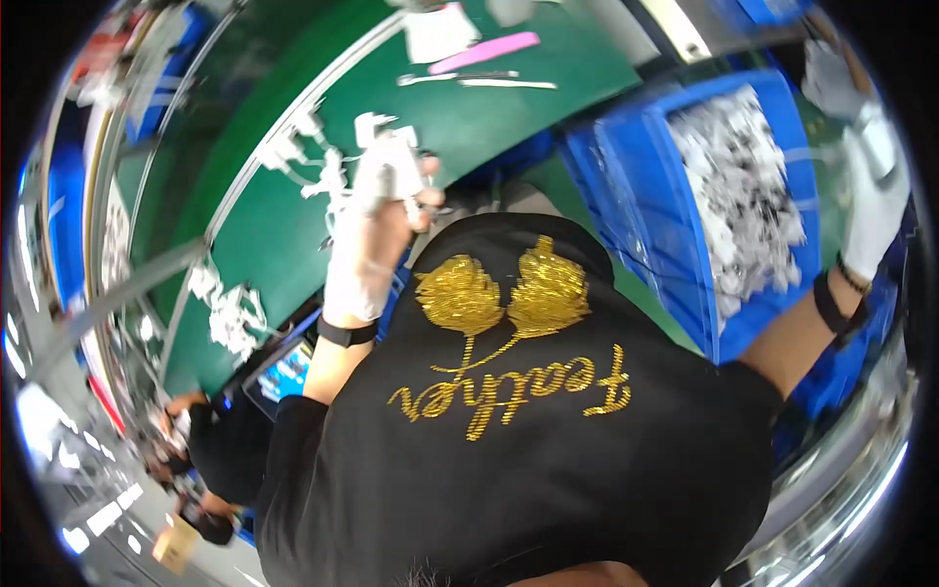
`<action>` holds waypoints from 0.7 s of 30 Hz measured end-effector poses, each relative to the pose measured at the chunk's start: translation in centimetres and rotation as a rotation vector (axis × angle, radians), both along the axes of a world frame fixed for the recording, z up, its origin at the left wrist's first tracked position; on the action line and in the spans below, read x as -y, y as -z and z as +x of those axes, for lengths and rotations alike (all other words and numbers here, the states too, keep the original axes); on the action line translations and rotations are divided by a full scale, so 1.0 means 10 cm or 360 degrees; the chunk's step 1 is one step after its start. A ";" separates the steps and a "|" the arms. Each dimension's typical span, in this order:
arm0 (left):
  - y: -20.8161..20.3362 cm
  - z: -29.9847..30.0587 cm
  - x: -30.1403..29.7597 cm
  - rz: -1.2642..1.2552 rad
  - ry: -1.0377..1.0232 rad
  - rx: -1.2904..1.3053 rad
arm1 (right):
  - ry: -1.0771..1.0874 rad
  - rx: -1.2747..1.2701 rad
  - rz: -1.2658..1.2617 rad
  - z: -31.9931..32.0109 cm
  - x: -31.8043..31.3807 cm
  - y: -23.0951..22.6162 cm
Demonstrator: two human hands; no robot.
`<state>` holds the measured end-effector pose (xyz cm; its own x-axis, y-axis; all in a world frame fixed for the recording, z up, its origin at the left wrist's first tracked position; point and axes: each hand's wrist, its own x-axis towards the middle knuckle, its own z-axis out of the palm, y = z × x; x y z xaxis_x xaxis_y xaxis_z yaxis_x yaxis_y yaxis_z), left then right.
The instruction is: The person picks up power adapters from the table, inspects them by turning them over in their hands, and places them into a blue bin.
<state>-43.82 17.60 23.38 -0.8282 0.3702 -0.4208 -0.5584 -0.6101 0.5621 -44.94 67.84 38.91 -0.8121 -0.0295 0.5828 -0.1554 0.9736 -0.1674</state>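
Observation:
My left hand (380, 220), in a white glove with bare fingertips, is over the green table and closed around a white power adapter (393, 155). Motion blurs its outline. Beside it on the table lie white adapters with cables (311, 161), in a loose row. My right hand (873, 201), also gloved in white, is stretched far out to the right, past a blue crate (712, 284). Its fingers curl round a pale, block-like piece (882, 147), too blurred to name. The crate holds a heap of small white and grey pieces (738, 196).
A pink strip (486, 53), a dark pen-like tool (460, 77) and a thin white stick (509, 84) lie at the table's far side. More white cabled pieces (235, 315) lie at the left, near a lit screen (282, 377). Another person (230, 435) sits at the lower left.

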 end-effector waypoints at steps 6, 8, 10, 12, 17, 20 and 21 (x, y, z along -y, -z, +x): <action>0.11 0.33 0.00 -0.0399 -0.0108 0.0203 | 0.0090 0.0819 0.0035 -0.17 -0.33 1.72; 0.09 0.37 0.04 -0.0404 -0.0194 0.0162 | 0.0269 0.0926 0.0273 -0.04 -0.09 2.24; 0.05 0.33 0.13 -0.0409 -0.0239 0.0073 | 0.0219 0.0952 0.0251 0.07 -0.09 2.55; -0.04 0.30 0.20 -0.0426 -0.0296 0.0029 | 0.0138 0.0974 0.0224 -0.04 -0.01 2.61; -0.35 0.21 0.31 -0.0489 -0.0422 -0.0232 | -0.0047 0.0594 -0.0793 -0.64 1.61 1.96; -0.47 0.16 0.34 -0.0464 -0.0472 -0.0364 | -0.0487 0.1053 -0.0854 -0.81 3.12 1.74; -0.50 0.16 0.37 -0.0427 -0.0501 -0.0412 | -0.0736 0.1198 -0.0814 -0.89 3.49 1.87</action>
<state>-42.21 13.86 28.40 -0.9726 -0.0085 -0.2323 -0.1908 -0.5418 0.8186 -53.86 32.95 20.22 -0.9452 -0.3236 -0.0436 -0.1806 0.6294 -0.7558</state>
